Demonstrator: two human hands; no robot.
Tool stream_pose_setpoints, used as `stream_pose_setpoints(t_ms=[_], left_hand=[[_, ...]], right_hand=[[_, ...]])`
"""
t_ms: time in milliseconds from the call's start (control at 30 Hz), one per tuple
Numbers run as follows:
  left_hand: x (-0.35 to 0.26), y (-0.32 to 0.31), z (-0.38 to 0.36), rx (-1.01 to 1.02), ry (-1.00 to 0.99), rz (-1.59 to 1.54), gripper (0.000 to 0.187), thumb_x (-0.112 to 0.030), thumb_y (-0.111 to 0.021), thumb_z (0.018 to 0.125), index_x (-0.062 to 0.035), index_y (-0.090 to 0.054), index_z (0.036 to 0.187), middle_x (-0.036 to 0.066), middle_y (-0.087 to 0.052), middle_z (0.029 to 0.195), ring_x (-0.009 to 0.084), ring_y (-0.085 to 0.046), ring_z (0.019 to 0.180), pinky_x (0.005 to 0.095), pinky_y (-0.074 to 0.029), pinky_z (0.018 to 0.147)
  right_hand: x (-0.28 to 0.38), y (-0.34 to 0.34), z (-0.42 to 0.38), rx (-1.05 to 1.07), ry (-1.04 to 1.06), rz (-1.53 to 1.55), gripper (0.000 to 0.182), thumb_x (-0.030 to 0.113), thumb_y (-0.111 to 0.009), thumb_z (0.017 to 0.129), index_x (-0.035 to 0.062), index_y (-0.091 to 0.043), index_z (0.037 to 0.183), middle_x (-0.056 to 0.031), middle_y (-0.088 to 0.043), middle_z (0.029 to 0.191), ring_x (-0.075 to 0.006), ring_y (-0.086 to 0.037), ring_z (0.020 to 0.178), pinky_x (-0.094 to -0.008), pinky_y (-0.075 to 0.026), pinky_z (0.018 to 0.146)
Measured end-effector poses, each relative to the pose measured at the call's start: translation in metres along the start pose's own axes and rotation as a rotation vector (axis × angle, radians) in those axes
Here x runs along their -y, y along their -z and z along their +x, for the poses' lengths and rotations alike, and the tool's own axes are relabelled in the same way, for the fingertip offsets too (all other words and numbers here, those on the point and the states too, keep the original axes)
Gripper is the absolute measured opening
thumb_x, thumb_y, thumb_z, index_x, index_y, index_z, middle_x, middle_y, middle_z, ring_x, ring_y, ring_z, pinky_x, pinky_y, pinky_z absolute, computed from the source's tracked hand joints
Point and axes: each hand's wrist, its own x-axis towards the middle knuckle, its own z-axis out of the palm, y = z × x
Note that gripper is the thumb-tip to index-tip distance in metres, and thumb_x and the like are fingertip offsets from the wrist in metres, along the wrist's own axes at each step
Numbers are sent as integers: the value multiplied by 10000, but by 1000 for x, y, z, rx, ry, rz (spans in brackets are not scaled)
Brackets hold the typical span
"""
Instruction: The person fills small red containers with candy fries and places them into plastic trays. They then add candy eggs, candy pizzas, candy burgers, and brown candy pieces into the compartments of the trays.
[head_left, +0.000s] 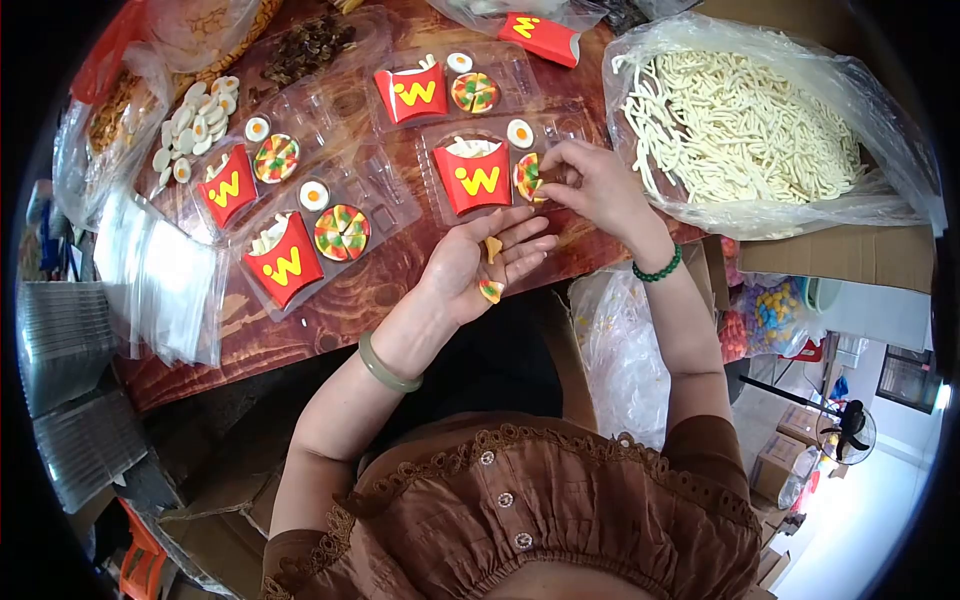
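Filling out a pizza (525, 175) looks like the step in hand. Nearest, the left hand (468, 262) lies palm up, fingers a little apart, with two loose slices (490, 291) on it. Beyond, the right hand (600, 185) brings thumb and forefinger to the pizza's edge — whether clamped on a slice, I cannot tell. The pizza sits part-round in its tray (558, 133), beside the fries (470, 178), an egg (520, 133) just beyond. Next probably calls for another slice — point inward, lightly set.
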Motion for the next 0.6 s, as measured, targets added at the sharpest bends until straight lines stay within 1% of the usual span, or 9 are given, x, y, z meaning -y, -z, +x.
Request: stream_pose_setpoints(t_ms=[133,200,233,333,400,433,533,567,600], left_hand=[[-1,-1,-1,-33,-10,-2,408,-226,-336,993,53,-401,1284,185,-505,1252,332,-517,1159,362,-496,934],[0,-3,0,-29,-10,-7,388,-238,-333,992,32,-424,1255,173,-523,1212,308,-546,1112,361,-497,921],[1,-4,0,-25,-13,-12,371,-250,-329,991,12,-447,1226,161,-542,1171,285,-574,1065,360,-499,908],[0,-11,-2,33,-10,-27,418,-327,-294,1003,-5,-460,1211,146,-557,1146,261,-585,1036,355,-504,889],[2,-7,2,89,-34,-49,453,-347,-281,1003,12,-461,1210,150,-555,1161,267,-583,1038,362,-509,881],[3,-4,4,149,-52,-66,488,-367,-268,1003,30,-462,1209,153,-553,1175,273,-580,1040,369,-513,873],[3,-4,8,224,6,-79,470,-371,-283,1003,20,-475,1180,134,-566,1135,250,-604,950,373,-518,855],[4,-6,7,226,4,-80,470,-371,-283,1003,20,-475,1180,134,-566,1135,250,-604,950,373,-518,855],[3,-19,0,116,-10,-41,429,-355,-308,1004,-4,-488,1172,108,-582,1102,214,-611,917,324,-524,794]], right_hand=[[-3,-5,-9,14,-110,-38,127,101,-688,794,20,-638,878,-34,-598,791,-103,-507,606,-251,-419,544],[-14,-16,-11,-52,64,110,105,101,-690,794,30,-665,867,-27,-600,792,-98,-500,576,-249,-414,525],[-14,-15,-13,-54,59,110,105,101,-690,794,30,-665,867,-27,-600,792,-98,-500,576,-249,-414,525],[-1,-12,-16,-48,-23,47,130,93,-694,792,35,-671,906,-39,-602,818,-107,-543,653,-240,-442,568],[15,-14,-22,-6,163,290,143,74,-696,780,31,-669,915,-47,-601,844,-132,-576,755,-250,-470,641],[24,-14,-23,34,253,288,164,99,-694,763,24,-640,898,-66,-598,871,-192,-586,770,-296,-489,675],[26,-14,-26,184,184,291,145,78,-693,749,25,-627,867,-61,-601,866,-187,-593,823,-294,-489,703],[27,-9,-28,176,157,321,123,55,-683,743,24,-616,841,-59,-604,867,-184,-595,822,-289,-485,709],[26,-6,-29,178,160,320,123,55,-683,743,24,-616,841,-59,-604,867,-184,-595,822,-289,-485,709]])
